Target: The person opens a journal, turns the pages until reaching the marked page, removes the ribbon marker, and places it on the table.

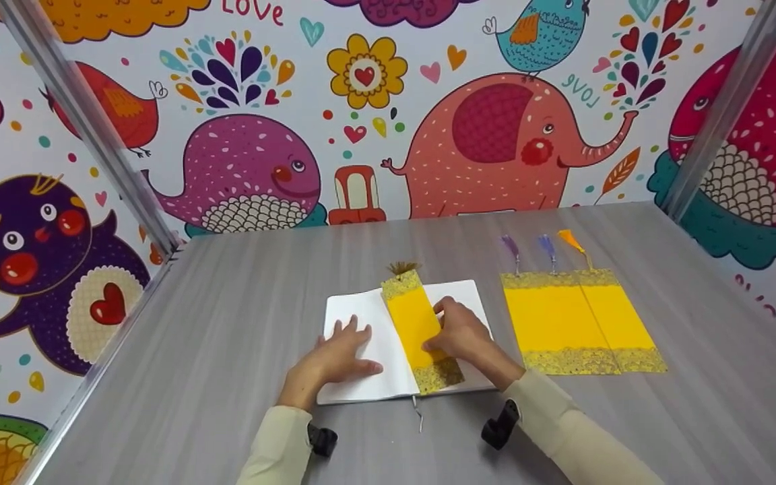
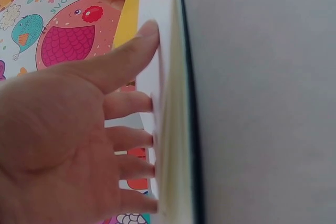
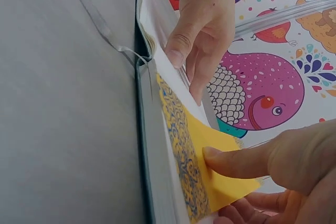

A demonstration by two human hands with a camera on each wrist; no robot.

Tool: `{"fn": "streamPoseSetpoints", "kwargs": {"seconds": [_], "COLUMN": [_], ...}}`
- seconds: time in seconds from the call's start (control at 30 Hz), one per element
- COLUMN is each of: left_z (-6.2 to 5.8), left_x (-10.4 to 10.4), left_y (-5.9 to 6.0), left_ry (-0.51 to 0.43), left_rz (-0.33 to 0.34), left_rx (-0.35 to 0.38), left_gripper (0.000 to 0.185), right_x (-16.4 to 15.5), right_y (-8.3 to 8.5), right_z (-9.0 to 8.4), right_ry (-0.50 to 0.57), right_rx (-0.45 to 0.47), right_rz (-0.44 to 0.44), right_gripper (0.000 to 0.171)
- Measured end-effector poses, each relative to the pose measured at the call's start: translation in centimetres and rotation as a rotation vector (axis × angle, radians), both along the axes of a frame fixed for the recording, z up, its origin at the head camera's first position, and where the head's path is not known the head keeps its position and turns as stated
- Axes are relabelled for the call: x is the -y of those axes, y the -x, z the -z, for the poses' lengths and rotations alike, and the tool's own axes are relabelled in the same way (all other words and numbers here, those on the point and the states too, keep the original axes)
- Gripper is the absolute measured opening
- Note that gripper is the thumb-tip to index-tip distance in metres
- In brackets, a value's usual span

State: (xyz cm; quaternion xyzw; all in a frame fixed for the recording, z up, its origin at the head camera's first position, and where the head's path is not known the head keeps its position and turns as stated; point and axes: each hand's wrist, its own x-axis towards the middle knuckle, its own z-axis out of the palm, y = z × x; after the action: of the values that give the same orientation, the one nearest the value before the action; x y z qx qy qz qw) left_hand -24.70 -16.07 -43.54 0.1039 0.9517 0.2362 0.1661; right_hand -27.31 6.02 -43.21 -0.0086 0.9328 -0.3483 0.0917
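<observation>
- The right hand [image 1: 461, 331] lies on the yellow bookmark [image 1: 417, 325]; its grip is slack, the thumb pressing the card's face and the fingers at its right edge, as the right wrist view shows, with nothing clasped.
- The left hand [image 1: 335, 357] rests flat on the left page of the open notebook [image 1: 361, 316], fingers straight and spread, its grip open and holding nothing.
- The yellow bookmark lies slantwise along the notebook's middle fold, its patterned ends at the far and near edges and a dark tassel [image 1: 403, 268] sticking out past the far edge.
- The open notebook lies on the grey table [image 1: 226, 337], near the middle, with a thin grey ribbon [image 1: 419, 414] trailing from its near edge.
- To the right of the notebook, apart from it, more yellow bookmarks [image 1: 580, 323] lie side by side on the table, with purple, blue and orange tassels at their far ends.
- A wall with bright cartoon animals [image 1: 496, 135] stands behind the table.
</observation>
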Motion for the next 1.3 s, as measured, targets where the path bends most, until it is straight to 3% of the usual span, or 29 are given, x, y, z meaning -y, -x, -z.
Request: {"fn": "streamPoseSetpoints", "kwargs": {"seconds": [0.23,0.43,0.6,0.83,1.13,1.3], "left_z": [0.1,0.2,0.1,-0.2,0.1,0.1], "left_x": [-0.1,0.0,0.0,0.0,0.1,0.3], "left_y": [0.1,0.1,0.1,0.1,0.2,0.0], "left_ry": [0.013,0.007,0.005,0.005,0.006,-0.004], "left_rz": [-0.002,-0.006,-0.004,-0.004,0.012,0.022], "left_rx": [0.008,0.002,0.002,0.008,0.000,-0.023], "left_gripper": [0.076,0.076,0.076,0.076,0.076,0.076], "right_x": [-0.7,-1.2,-1.9,-3.0,-5.4,-7.5], "right_y": [-0.2,0.2,0.3,0.2,1.0,1.3], "right_z": [0.2,-0.3,-0.7,-0.7,-1.8,-2.8], "right_ry": [0.131,0.255,0.350,0.440,0.517,0.494], "right_rx": [-0.030,0.081,0.174,0.223,0.205,0.169], "right_rz": [-0.007,-0.021,-0.003,0.020,0.047,0.070], "right_gripper": [0.039,0.028,0.028,0.031,0.038,0.040]}}
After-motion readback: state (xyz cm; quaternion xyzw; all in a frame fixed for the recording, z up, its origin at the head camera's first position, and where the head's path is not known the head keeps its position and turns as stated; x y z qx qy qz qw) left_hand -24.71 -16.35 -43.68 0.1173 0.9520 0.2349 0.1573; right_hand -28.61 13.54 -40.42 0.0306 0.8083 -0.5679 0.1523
